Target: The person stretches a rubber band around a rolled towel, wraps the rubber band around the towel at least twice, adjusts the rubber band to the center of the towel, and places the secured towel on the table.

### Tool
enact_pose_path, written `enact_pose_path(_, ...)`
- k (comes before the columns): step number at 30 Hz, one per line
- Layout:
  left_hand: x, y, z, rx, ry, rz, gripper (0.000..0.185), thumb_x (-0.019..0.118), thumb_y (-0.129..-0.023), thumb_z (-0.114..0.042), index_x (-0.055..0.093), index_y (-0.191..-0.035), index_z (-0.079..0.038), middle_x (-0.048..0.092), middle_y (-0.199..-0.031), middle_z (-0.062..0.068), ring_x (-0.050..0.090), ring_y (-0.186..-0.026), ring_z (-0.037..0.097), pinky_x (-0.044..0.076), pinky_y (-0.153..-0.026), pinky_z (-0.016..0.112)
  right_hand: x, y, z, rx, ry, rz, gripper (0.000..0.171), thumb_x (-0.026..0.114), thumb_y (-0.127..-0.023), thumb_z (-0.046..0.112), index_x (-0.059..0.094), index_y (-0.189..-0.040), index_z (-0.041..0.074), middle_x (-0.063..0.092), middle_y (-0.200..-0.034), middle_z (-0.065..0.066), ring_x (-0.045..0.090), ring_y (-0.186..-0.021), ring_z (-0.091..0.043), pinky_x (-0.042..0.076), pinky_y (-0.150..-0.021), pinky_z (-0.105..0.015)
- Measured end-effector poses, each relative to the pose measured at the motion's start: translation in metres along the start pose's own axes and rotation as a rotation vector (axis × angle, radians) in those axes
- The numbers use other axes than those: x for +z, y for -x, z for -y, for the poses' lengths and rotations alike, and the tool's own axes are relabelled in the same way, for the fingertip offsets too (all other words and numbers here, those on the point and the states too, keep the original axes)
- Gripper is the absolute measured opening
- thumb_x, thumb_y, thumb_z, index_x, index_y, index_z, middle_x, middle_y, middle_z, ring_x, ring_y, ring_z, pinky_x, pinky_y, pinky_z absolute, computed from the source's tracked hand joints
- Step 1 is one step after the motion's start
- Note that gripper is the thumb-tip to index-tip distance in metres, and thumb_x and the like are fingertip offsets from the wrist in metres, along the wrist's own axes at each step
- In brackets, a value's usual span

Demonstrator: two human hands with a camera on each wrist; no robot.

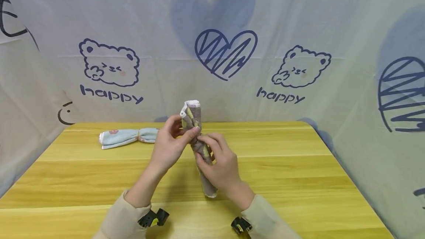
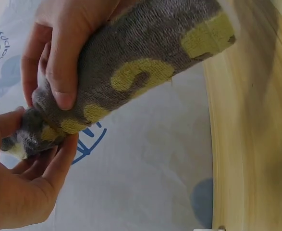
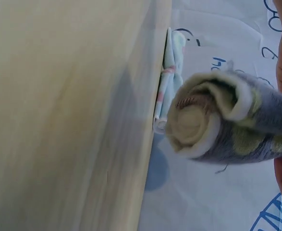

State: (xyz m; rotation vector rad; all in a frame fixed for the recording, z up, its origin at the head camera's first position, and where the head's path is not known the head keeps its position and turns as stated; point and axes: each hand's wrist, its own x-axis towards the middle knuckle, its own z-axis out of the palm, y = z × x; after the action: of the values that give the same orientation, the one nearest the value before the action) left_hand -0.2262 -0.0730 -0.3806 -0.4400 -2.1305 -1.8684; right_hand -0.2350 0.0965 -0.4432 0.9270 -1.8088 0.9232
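Note:
A rolled grey-brown towel (image 1: pixel 206 150) with yellow patches is held up at a slant above the table. My left hand (image 1: pixel 169 145) grips its upper part, with the thumb across the front. Just below, my right hand (image 1: pixel 220 161) pinches the roll near its middle, where the cloth is drawn in. In the left wrist view, the towel (image 2: pixel 131 62) narrows between the fingers of both hands; whether a band circles it there is hidden. The right wrist view faces the spiral lower end of the towel (image 3: pixel 191 120), with white edging.
A light blue rolled towel (image 1: pixel 119 138), tied round its middle with a pinkish band, lies on the wooden table (image 1: pixel 282 180) at the back left. Behind the table hangs a pale cloth (image 1: pixel 229 6) printed with hearts and bears. Black wrist cameras (image 1: pixel 154 218) sit at both cuffs.

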Motion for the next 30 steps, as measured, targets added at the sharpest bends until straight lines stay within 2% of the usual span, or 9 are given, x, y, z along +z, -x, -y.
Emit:
enact_pose_path(4,-0.003,-0.001,0.001,0.014,-0.002,-0.033,0.033,0.073,-0.097,-0.004,0.060,-0.127,0.002,0.072,-0.112,0.023,0.073,-0.096,0.020,0.061,-0.076,0.027,0.000,-0.002,0.001,-0.034,-0.074,0.021,0.029,0.066,-0.101,0.020,0.065,-0.126,0.004,0.062,-0.114,-0.012,0.059,-0.067,-0.014,0.052,-0.053,-0.018)
enact_pose_path(6,-0.004,-0.001,0.001,0.015,-0.001,-0.033,0.032,0.074,-0.097,-0.003,0.061,-0.126,0.002,0.073,-0.109,0.022,0.073,-0.091,0.015,0.061,-0.073,0.027,-0.001,-0.003,0.000,-0.017,-0.120,0.010,0.027,0.059,-0.107,0.023,0.066,-0.123,0.003,0.063,-0.111,-0.012,0.060,-0.067,-0.016,0.052,-0.053,-0.017)
enact_pose_path(9,-0.003,-0.001,0.001,0.018,-0.006,-0.022,0.032,0.075,-0.096,-0.004,0.063,-0.124,0.002,0.074,-0.107,0.021,0.072,-0.086,0.012,0.060,-0.069,0.026,-0.002,-0.006,-0.003,0.023,-0.158,-0.020,0.025,0.054,-0.110,0.022,0.069,-0.115,0.002,0.067,-0.103,-0.011,0.063,-0.067,-0.017,0.052,-0.054,-0.016)
enact_pose_path(13,-0.001,-0.001,0.000,0.026,-0.010,-0.011,0.032,0.075,-0.095,-0.002,0.063,-0.123,0.003,0.074,-0.104,0.022,0.070,-0.082,0.012,0.057,-0.065,0.024,-0.005,-0.008,-0.005,0.039,-0.160,-0.037,0.021,0.059,-0.108,0.019,0.071,-0.109,0.003,0.068,-0.096,-0.009,0.064,-0.067,-0.016,0.052,-0.055,-0.015)
enact_pose_path(21,-0.003,0.001,0.000,-0.011,0.088,-0.016,0.031,0.073,-0.096,0.001,0.061,-0.124,0.005,0.073,-0.101,0.019,0.073,-0.082,0.010,0.061,-0.068,0.027,-0.008,-0.011,-0.001,-0.040,-0.096,-0.061,0.017,0.066,-0.104,0.018,0.076,-0.110,0.005,0.069,-0.099,-0.008,0.060,-0.062,-0.011,0.051,-0.054,-0.015)
enact_pose_path(25,-0.002,0.001,0.001,-0.029,0.116,-0.040,0.029,0.075,-0.094,0.000,0.064,-0.121,0.004,0.072,-0.095,0.013,0.072,-0.077,0.012,0.061,-0.066,0.027,-0.010,-0.013,0.002,-0.051,-0.058,-0.014,0.015,0.065,-0.104,0.015,0.073,-0.112,0.006,0.066,-0.101,-0.009,0.062,-0.063,-0.016,0.051,-0.053,-0.016)
enact_pose_path(30,0.002,0.002,0.004,0.008,0.074,-0.112,0.026,0.078,-0.091,0.001,0.069,-0.115,0.003,0.072,-0.093,0.015,0.068,-0.077,0.013,0.060,-0.061,0.026,-0.009,-0.012,0.005,-0.034,0.011,0.061,0.021,0.063,-0.093,0.016,0.068,-0.111,0.007,0.059,-0.099,-0.009,0.058,-0.069,-0.016,0.050,-0.052,-0.016)
